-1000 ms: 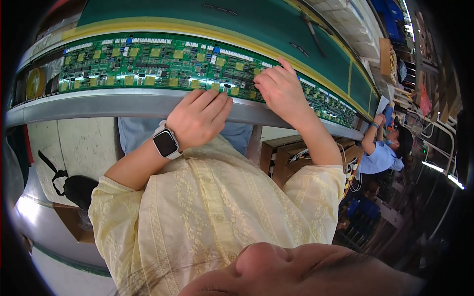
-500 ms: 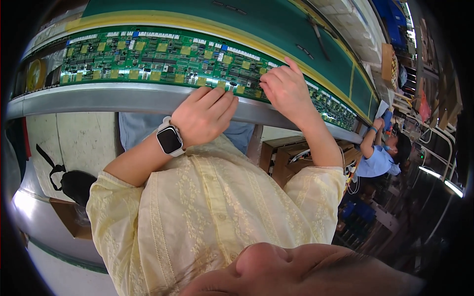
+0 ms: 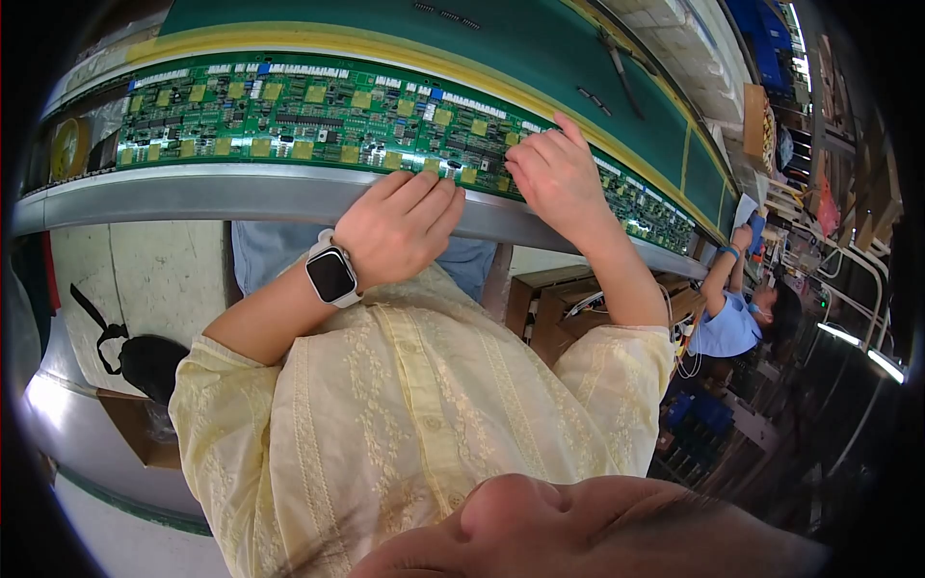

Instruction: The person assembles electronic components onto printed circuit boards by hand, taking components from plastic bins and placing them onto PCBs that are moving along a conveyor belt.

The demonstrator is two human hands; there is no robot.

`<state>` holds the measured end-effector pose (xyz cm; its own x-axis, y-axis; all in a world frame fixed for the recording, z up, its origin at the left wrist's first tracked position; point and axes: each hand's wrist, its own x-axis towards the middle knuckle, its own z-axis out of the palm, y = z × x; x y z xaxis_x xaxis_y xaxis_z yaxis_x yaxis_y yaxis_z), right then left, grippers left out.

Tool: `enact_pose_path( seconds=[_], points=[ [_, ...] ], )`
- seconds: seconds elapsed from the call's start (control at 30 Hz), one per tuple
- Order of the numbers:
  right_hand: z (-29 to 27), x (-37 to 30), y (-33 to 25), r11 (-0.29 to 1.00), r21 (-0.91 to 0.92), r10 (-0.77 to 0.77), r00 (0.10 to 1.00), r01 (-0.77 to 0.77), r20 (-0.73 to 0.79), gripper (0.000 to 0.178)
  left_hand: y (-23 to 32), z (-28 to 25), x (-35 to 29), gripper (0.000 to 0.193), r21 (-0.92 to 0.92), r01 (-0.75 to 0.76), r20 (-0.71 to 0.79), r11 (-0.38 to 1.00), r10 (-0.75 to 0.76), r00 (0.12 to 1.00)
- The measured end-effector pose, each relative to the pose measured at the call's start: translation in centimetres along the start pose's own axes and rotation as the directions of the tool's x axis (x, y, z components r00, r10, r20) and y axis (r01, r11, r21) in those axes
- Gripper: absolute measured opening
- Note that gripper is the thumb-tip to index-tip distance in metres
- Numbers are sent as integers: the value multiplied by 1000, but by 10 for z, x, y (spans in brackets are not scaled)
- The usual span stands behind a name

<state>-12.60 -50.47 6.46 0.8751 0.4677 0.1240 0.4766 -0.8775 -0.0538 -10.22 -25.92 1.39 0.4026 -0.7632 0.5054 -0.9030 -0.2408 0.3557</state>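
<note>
- I see a green work mat (image 3: 385, 34) with a yellow strip (image 3: 318, 40) along its near side; this surface bends in the wide camera.
- On the mat lie small black parts (image 3: 446, 15), and farther right a long dark tool (image 3: 621, 75).
- The row of green circuit boards (image 3: 289, 123) is between the yellow strip and the silver metal rail (image 3: 222, 193), in front of the person's body.
- At the left end of the row I notice a yellow round thing (image 3: 67, 149).
- In the room, on the right side, a co-worker in blue (image 3: 727, 328) has raised arms; near this person a tube lamp (image 3: 839, 335) is lit.
- The left hand (image 3: 400, 226), below a white watch (image 3: 331, 274), bends over the rail. Its fingers are close together, with the tips at the near edge of the boards; I cannot tell if they pinch something.
- The right hand (image 3: 562, 178) is over the boards, with the index finger lifted. Its thumb and other fingers curl near each other, but the tips are partly hidden, so I cannot tell whether they hold a part.
</note>
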Motion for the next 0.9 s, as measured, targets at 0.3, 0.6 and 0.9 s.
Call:
enact_pose_path(
  seconds=[0.3, 0.6, 0.9],
  points=[
    [2, -1, -3, 1000, -29, 7, 1000, -7, -6, 21, 2, -1, 0, 43, 4, 38, 32, 999, -39, 999],
    [6, -1, -12, 996, -84, 23, 998, -28, -58, 11, 2, -2, 0, 38, 9, 39, 18, 999, -39, 999],
    [7, -5, -7, 996, 35, 86, 996, -85, -12, 17, 1, -2, 3, 38, 7, 37, 41, 999, -38, 998]
  ],
)
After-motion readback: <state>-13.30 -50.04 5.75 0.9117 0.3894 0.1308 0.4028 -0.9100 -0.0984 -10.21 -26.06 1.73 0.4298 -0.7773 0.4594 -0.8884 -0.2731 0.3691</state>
